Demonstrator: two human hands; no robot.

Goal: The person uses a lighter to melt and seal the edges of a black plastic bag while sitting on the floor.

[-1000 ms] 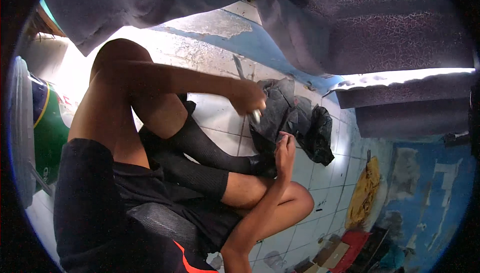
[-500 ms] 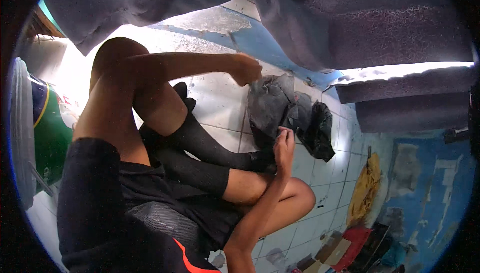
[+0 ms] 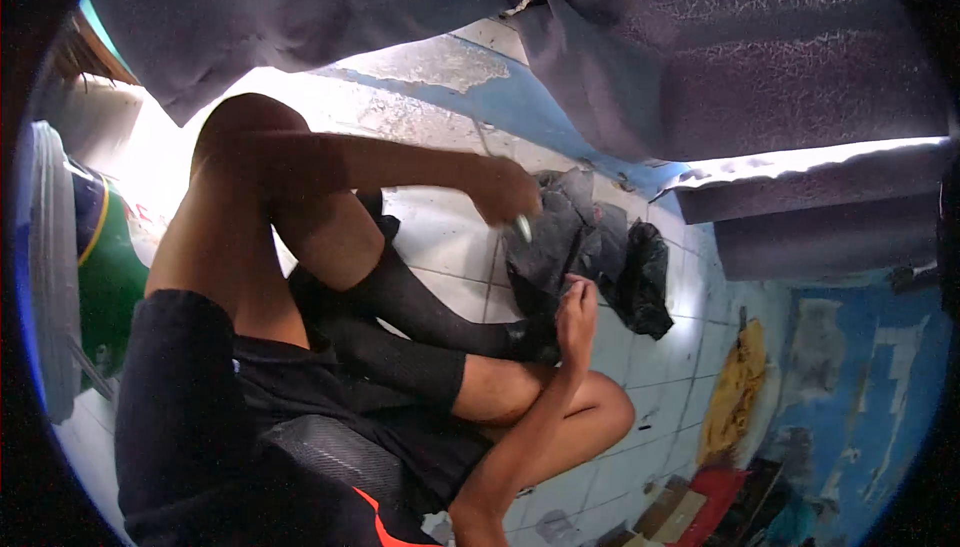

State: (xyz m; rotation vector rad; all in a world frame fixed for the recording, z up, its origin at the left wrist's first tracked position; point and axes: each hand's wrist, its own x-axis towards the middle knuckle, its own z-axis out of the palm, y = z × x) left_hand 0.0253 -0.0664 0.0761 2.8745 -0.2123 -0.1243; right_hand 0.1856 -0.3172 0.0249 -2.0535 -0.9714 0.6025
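Note:
My left hand (image 3: 505, 193) is closed, with a small pale tip (image 3: 523, 228) showing under its fingers; I cannot make out what it belongs to. It hovers at the left edge of a crumpled dark grey cloth-like piece (image 3: 545, 242) on the floor. Close to that piece's lower edge, my right hand (image 3: 577, 312) has its fingers pinched together. Whatever is between them, if anything, is too small to name. A black crumpled plastic bag (image 3: 645, 282) lies against the grey piece on the right.
My crossed legs in black socks (image 3: 420, 297) are close by. White floor tiles (image 3: 445, 227) extend beyond them. At left stands a green container (image 3: 115, 272). Grey fabric (image 3: 780, 57) hangs overhead. A yellow cloth (image 3: 733, 392) and cardboard (image 3: 672, 515) lie at right.
My left hand has come down and slightly right, and a pale tip now shows at its fingers. My right hand stays pinched near the grey piece. The whole view has shifted slightly.

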